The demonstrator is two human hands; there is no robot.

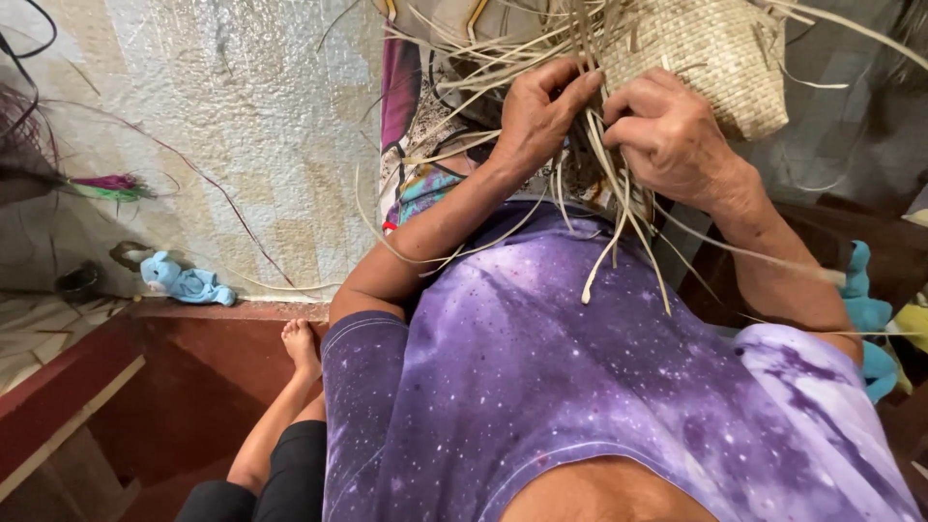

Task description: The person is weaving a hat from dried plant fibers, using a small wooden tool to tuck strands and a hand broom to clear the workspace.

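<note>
My left hand and my right hand are raised close together over my purple speckled shirt. Both pinch thin pale straw strips at the ragged edge of a partly woven straw piece. The woven piece lies just beyond my right hand, at the top of the view. Many loose strips fan out from it, and several hang down between my hands onto my shirt. My left fingers press against the strips right beside my right knuckles.
A pale woven mat covers the floor at the left, with a blue cloth toy at its edge. A purple and green bundle lies farther left. My bare foot rests on the red floor. Blue and yellow items sit at the right.
</note>
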